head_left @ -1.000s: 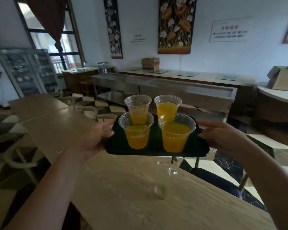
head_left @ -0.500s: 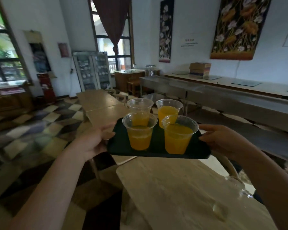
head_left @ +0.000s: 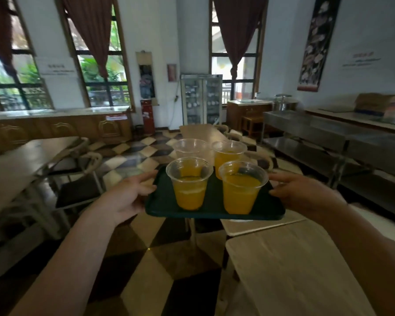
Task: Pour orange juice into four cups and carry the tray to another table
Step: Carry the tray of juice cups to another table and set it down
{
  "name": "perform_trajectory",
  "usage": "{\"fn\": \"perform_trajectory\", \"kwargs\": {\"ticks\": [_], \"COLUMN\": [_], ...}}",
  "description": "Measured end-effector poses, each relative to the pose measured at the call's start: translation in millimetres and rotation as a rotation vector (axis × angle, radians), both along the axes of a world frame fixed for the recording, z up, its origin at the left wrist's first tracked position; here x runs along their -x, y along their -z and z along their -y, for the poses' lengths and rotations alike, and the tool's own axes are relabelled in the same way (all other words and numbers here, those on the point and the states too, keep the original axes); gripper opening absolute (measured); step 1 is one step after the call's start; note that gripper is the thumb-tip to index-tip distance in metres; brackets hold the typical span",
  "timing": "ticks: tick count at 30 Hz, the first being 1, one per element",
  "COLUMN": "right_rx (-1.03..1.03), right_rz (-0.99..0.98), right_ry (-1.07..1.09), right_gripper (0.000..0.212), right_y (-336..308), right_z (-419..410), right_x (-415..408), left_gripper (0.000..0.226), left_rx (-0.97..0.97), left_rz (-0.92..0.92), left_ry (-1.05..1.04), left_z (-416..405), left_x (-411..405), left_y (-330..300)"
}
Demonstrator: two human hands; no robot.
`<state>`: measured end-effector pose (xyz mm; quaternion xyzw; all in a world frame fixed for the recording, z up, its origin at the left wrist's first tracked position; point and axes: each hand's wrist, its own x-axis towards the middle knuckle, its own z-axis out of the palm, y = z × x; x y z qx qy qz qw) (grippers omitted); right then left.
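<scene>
Your left hand point(head_left: 129, 197) grips the left edge of the tray point(head_left: 164, 201), its four cups point(head_left: 188, 183) level between both hands over the floor, long axis crosswise, right hand point(head_left: 303, 195) gripping the opposite edge, wooden table point(head_left: 21, 160) lying left.

Both hands, left point(head_left: 132, 197) and right point(head_left: 306, 195), grip with arms outstretched.

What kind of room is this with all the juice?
Probably a canteen or dining hall: rows of wooden tables with chairs, a long steel serving counter, and a glass-door cabinet.
</scene>
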<state>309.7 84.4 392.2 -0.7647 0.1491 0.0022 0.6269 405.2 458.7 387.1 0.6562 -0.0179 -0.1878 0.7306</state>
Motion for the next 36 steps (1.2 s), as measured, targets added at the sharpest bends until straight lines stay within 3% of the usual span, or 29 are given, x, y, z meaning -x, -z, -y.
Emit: {"fn": "perform_trajectory", "kwargs": {"ticks": [6, 13, 23, 36], "right_rx": [-0.063, -0.098, -0.11, -0.151], "right_rz": [0.024, 0.006, 0.012, -0.026], "right_ry": [-0.178, -0.223, -0.354, -0.323], "right_gripper": [0.045, 0.048, 0.055, 0.052], "right_y": [-0.8, 7.6, 10.2, 17.5], "right_z": [-44.6, -79.4, -92.0, -140.9], "right_x": [-69.1, -186.2, -380.6, -588.1], "left_gripper": [0.049, 0.055, 0.053, 0.059], "left_rx": [0.035, 0.034, -0.018, 0.011], "left_rz": [0.003, -0.046, 0.012, -0.088], "left_ry": [-0.139, -0.264, -0.319, -0.297], "left_z": [-52.9, -85.2, -116.7, -161.0], "left_x": [-32.9, -102.4, -264.8, -478.1], "left_y": [8.2, 16.0, 24.1, 43.2]}}
